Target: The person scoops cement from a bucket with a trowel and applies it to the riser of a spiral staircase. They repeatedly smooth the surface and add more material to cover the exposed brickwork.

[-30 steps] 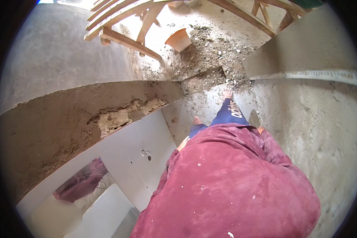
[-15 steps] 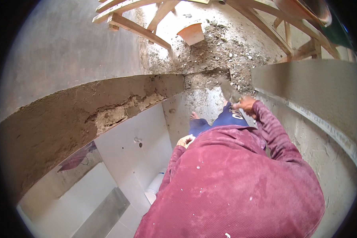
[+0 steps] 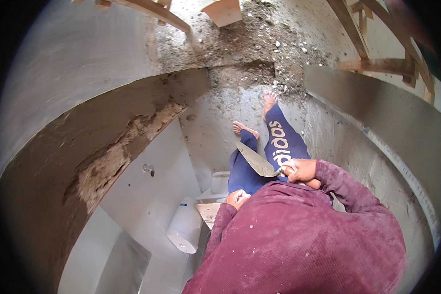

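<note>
My right hand (image 3: pixel 303 171) is wrapped round the handle of a pointed trowel (image 3: pixel 254 160). Its grey, mortar-smeared blade lies in front of my thighs and points up and to the left. My left hand (image 3: pixel 237 199) rests low beside my left thigh, fingers curled in. Whatever it holds, if anything, is hidden. On the left runs a wall edge (image 3: pixel 39 161) coated in brown mortar, with a rough broken patch (image 3: pixel 105 179) along it. A smoother grey mortared wall edge (image 3: pixel 367 95) stands on the right.
My bare feet stand on a dusty floor (image 3: pixel 208 115). Rubble (image 3: pixel 259 41) and an orange tub (image 3: pixel 223 13) lie ahead. Wooden trestles (image 3: pixel 372 65) stand at the far right. Down left are a white cylindrical container (image 3: pixel 184 225) and a small board (image 3: pixel 208 211).
My right hand has drawn the trowel back toward my body, and its blade has swung leftward across my thighs. My view has tilted down, showing more of my legs and the white container.
</note>
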`<state>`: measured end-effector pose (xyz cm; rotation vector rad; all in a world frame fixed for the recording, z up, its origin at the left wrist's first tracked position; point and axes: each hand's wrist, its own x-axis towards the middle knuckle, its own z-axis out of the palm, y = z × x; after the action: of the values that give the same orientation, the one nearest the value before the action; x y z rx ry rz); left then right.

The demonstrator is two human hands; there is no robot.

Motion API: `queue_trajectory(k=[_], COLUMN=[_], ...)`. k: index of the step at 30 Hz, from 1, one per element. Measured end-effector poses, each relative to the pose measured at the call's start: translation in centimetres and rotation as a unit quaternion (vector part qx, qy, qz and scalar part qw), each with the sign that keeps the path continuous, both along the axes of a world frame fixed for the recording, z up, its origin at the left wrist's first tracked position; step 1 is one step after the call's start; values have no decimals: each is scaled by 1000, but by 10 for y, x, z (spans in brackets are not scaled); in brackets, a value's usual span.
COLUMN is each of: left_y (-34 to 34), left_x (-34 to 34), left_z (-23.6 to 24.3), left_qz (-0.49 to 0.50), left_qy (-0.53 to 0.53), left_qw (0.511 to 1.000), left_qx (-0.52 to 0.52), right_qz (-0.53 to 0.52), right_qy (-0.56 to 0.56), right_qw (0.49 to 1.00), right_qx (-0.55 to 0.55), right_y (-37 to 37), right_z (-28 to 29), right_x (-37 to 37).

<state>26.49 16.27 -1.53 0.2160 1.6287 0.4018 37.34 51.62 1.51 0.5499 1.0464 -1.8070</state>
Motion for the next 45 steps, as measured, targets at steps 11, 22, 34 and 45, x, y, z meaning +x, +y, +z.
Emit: queue_trajectory(k=[11, 22, 34, 45], left_y=[-25, 43, 22, 59], left_x=[-128, -308, -344, -356], left_z=[-108, -234, -315, -312], left_qz=[384, 226, 44, 107], left_qy=[200, 795, 947, 962], left_qw=[884, 562, 312, 174], left_qx=[176, -16, 52, 184], right_qz=[-47, 170, 187, 336], right_qy=[-1, 74, 341, 298], right_qw=[969, 785, 653, 586], right_qx=[241, 591, 650, 674], right_y=[-82, -1, 79, 64], right_z=[-75, -395, -560, -567], right_x=[-46, -201, -340, -373])
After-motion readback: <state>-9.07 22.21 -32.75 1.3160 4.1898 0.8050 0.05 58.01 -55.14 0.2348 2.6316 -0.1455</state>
